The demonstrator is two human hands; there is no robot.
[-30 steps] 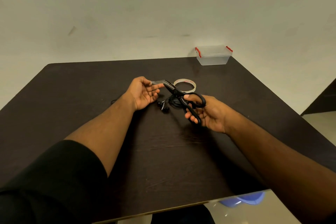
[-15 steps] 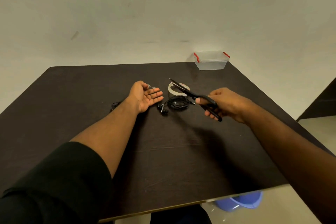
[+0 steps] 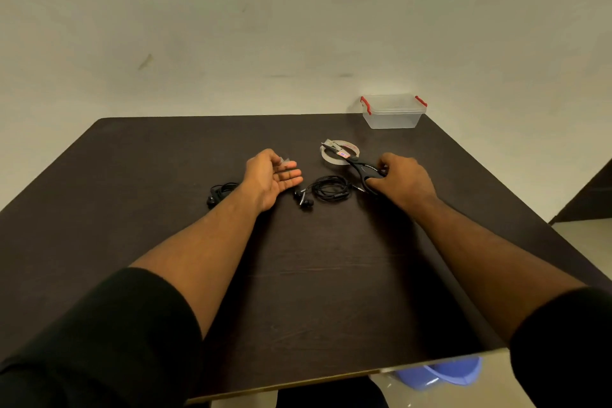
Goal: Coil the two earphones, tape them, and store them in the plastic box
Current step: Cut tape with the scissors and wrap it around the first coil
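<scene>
Two black earphones lie on the dark table [image 3: 314, 275]. One coiled earphone [image 3: 331, 189] sits between my hands, its buds [image 3: 304, 200] toward my left wrist. The other earphone [image 3: 220, 194] lies left of my left forearm, partly hidden by it. My left hand [image 3: 273, 175] is palm up, with a short piece of clear tape [image 3: 286, 162] pinched at thumb and forefinger. My right hand [image 3: 402, 180] grips the handles of black scissors [image 3: 359, 166], whose blades lie across the tape roll [image 3: 339, 154]. The clear plastic box [image 3: 392, 113] with red clips stands shut at the far right corner.
A pale wall rises behind the table's far edge. A blue object [image 3: 440, 374] shows on the floor below the near right corner. The table's right edge drops to a tiled floor.
My right hand carried the scissors away from my left hand to the right and down onto the tape roll. The left hand stayed in place, keeping the cut tape piece.
</scene>
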